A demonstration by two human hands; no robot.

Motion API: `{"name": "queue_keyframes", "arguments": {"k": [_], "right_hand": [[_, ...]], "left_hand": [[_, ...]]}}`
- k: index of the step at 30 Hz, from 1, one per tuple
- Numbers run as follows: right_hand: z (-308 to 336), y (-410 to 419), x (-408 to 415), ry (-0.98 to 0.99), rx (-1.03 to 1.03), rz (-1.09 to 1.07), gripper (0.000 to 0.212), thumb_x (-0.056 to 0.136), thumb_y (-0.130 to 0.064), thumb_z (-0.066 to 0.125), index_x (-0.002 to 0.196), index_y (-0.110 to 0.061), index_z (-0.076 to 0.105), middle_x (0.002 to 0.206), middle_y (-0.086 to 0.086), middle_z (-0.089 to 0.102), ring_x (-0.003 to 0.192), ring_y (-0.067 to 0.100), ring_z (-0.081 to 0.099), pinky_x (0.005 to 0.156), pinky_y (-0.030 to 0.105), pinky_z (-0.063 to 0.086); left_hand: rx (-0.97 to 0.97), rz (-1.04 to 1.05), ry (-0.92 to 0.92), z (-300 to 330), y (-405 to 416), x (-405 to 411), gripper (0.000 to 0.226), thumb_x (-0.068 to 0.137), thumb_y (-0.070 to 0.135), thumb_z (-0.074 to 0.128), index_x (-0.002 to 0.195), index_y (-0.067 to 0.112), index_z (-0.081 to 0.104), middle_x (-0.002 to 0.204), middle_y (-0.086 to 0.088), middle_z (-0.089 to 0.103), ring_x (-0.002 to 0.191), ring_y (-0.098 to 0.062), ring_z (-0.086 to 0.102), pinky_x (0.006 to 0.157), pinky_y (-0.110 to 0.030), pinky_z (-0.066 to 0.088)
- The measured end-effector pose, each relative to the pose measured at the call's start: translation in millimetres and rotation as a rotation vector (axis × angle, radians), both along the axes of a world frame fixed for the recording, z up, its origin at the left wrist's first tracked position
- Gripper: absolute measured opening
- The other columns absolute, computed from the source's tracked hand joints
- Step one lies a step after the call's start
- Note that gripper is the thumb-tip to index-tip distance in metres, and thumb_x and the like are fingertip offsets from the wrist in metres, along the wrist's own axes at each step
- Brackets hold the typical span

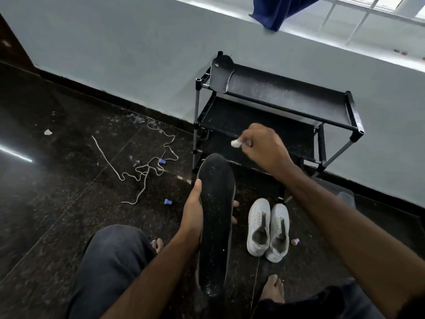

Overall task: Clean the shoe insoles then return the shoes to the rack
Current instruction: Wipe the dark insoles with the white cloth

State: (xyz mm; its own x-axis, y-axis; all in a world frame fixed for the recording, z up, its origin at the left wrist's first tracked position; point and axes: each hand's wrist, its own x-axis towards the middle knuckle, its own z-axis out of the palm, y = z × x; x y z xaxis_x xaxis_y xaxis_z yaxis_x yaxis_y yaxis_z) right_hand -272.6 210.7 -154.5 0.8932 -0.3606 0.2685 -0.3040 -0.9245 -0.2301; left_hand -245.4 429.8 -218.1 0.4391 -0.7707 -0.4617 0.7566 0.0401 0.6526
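My left hand (194,215) grips a long black insole (216,226) around its middle, holding it upright in front of me; pale specks dot its surface. My right hand (264,148) hovers above and to the right of the insole's tip, pinching a small white wad (235,143) between its fingertips. Two white shoes (268,229) stand side by side on the floor to the right of the insole. A second black insole (220,73) lies on the left end of the black shoe rack's top shelf (299,97).
The rack stands against a pale wall. White shoelaces (142,166) lie tangled on the dark stone floor to the left, with two small blue caps (162,161) and scraps nearby. A small pink cap (295,241) sits right of the shoes. My knees and bare feet frame the bottom.
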Motion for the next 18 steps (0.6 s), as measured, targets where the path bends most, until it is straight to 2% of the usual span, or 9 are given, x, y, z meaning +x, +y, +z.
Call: {"name": "queue_keyframes", "arguments": {"k": [2, 3, 5, 8, 11, 13, 14, 16, 18], "right_hand": [[5, 6, -4, -0.159, 0.131, 0.010, 0.012, 0.089, -0.016, 0.069, 0.099, -0.018, 0.075, 0.092, -0.007, 0.063, 0.079, 0.005, 0.058, 0.072, 0.024, 0.052], [8, 17, -7, -0.135, 0.147, 0.083, 0.013, 0.089, -0.019, 0.068, 0.101, -0.018, 0.074, 0.095, -0.007, 0.065, 0.083, 0.004, 0.059, 0.075, 0.022, 0.050], [6, 44, -16, 0.021, 0.082, 0.297, 0.015, 0.092, -0.024, 0.066, 0.106, -0.020, 0.072, 0.099, -0.008, 0.065, 0.089, 0.003, 0.058, 0.079, 0.018, 0.046], [-10, 50, -16, 0.200, -0.144, 0.524, 0.013, 0.094, -0.020, 0.061, 0.101, -0.020, 0.071, 0.096, -0.005, 0.064, 0.088, 0.009, 0.058, 0.078, 0.026, 0.049], [-11, 23, 0, 0.096, -0.141, 0.265, 0.009, 0.091, -0.012, 0.063, 0.090, -0.012, 0.073, 0.086, 0.002, 0.062, 0.078, 0.019, 0.060, 0.071, 0.038, 0.054], [-1, 7, 3, -0.073, 0.004, 0.023, 0.008, 0.089, -0.013, 0.069, 0.094, -0.014, 0.075, 0.087, -0.001, 0.064, 0.078, 0.014, 0.061, 0.072, 0.034, 0.054], [4, 8, 2, -0.151, 0.088, -0.015, 0.009, 0.089, -0.015, 0.070, 0.097, -0.016, 0.075, 0.089, -0.004, 0.066, 0.079, 0.010, 0.061, 0.073, 0.031, 0.054], [10, 26, -1, -0.125, 0.130, 0.113, 0.013, 0.091, -0.018, 0.069, 0.103, -0.018, 0.074, 0.095, -0.005, 0.068, 0.084, 0.007, 0.061, 0.076, 0.025, 0.052], [8, 55, -10, 0.086, 0.013, 0.396, 0.014, 0.094, -0.021, 0.064, 0.106, -0.020, 0.072, 0.096, -0.007, 0.067, 0.087, 0.006, 0.058, 0.079, 0.023, 0.048]], "left_hand": [[0.014, 0.009, -0.002, 1, 0, 2, 0.080, 0.104, 0.059, 0.022, 0.114, -0.003, 0.071, 0.096, -0.032, 0.072, 0.055, -0.035, 0.067, 0.054, -0.033, 0.058], [0.016, 0.011, 0.001, 2, -1, 2, 0.080, 0.104, 0.059, 0.022, 0.116, -0.005, 0.070, 0.097, -0.032, 0.072, 0.054, -0.035, 0.067, 0.053, -0.033, 0.057], [0.015, 0.001, -0.005, 3, -3, 0, 0.079, 0.104, 0.058, 0.022, 0.113, -0.003, 0.071, 0.095, -0.032, 0.072, 0.055, -0.035, 0.067, 0.054, -0.033, 0.058], [0.007, 0.006, -0.022, 6, -4, -4, 0.074, 0.105, 0.056, 0.023, 0.108, 0.001, 0.073, 0.091, -0.028, 0.073, 0.060, -0.032, 0.069, 0.055, -0.035, 0.059], [0.010, -0.002, 0.003, 4, -3, -3, 0.078, 0.104, 0.058, 0.023, 0.107, -0.002, 0.073, 0.088, -0.029, 0.072, 0.058, -0.033, 0.068, 0.054, -0.036, 0.059], [0.016, -0.012, 0.008, 3, -1, -1, 0.081, 0.104, 0.059, 0.022, 0.109, -0.003, 0.074, 0.090, -0.030, 0.071, 0.058, -0.034, 0.066, 0.056, -0.036, 0.059], [0.022, -0.010, 0.002, 2, -1, 0, 0.081, 0.104, 0.060, 0.022, 0.107, -0.001, 0.075, 0.092, -0.031, 0.071, 0.057, -0.035, 0.066, 0.057, -0.035, 0.059], [0.026, -0.006, -0.011, 2, -2, 0, 0.080, 0.103, 0.060, 0.022, 0.101, 0.002, 0.078, 0.093, -0.032, 0.071, 0.055, -0.035, 0.066, 0.055, -0.034, 0.059], [0.019, -0.006, -0.031, 3, -4, -3, 0.081, 0.104, 0.060, 0.021, 0.098, 0.003, 0.078, 0.090, -0.031, 0.072, 0.054, -0.034, 0.066, 0.053, -0.034, 0.058]]}}
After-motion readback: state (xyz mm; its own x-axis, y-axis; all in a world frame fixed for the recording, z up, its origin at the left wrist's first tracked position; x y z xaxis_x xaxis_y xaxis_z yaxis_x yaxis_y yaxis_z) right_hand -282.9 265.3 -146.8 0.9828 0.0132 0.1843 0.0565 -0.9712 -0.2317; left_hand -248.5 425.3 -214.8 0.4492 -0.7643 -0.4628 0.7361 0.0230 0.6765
